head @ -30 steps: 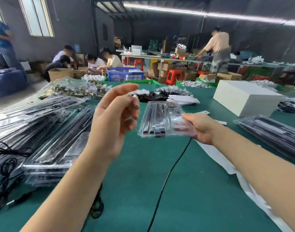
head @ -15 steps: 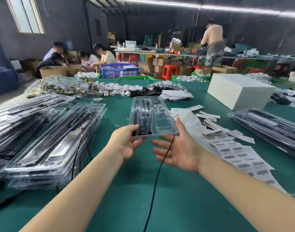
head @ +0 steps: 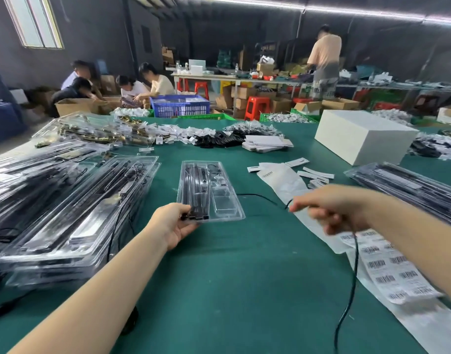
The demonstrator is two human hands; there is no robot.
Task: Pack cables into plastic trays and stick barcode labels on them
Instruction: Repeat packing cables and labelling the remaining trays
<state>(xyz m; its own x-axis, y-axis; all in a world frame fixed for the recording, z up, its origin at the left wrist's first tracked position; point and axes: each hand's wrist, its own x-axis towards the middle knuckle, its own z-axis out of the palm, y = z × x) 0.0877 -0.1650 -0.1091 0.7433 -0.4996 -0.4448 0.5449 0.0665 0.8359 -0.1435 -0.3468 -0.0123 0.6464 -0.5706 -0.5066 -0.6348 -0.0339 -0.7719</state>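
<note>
A clear plastic tray (head: 220, 198) with black cable parts in its left slots lies on the green table (head: 234, 277). My left hand (head: 172, 224) pinches its near left corner. My right hand (head: 331, 209), blurred by motion, hovers to the right of the tray with a thin black cable (head: 347, 297) running through its curled fingers and hanging down toward the near edge. A strip of barcode labels (head: 395, 274) lies on the table under and behind my right hand.
Stacks of filled clear trays (head: 73, 215) sit on the left and another stack (head: 411, 187) on the right. A white box (head: 365, 136) stands at the back right. Loose tags and black cable bundles (head: 219, 139) lie across the table's far side. Several people work beyond.
The tray went from held up in both hands down onto the table, with my left hand at its corner. My right hand let go of it, moved right and took hold of the black cable.
</note>
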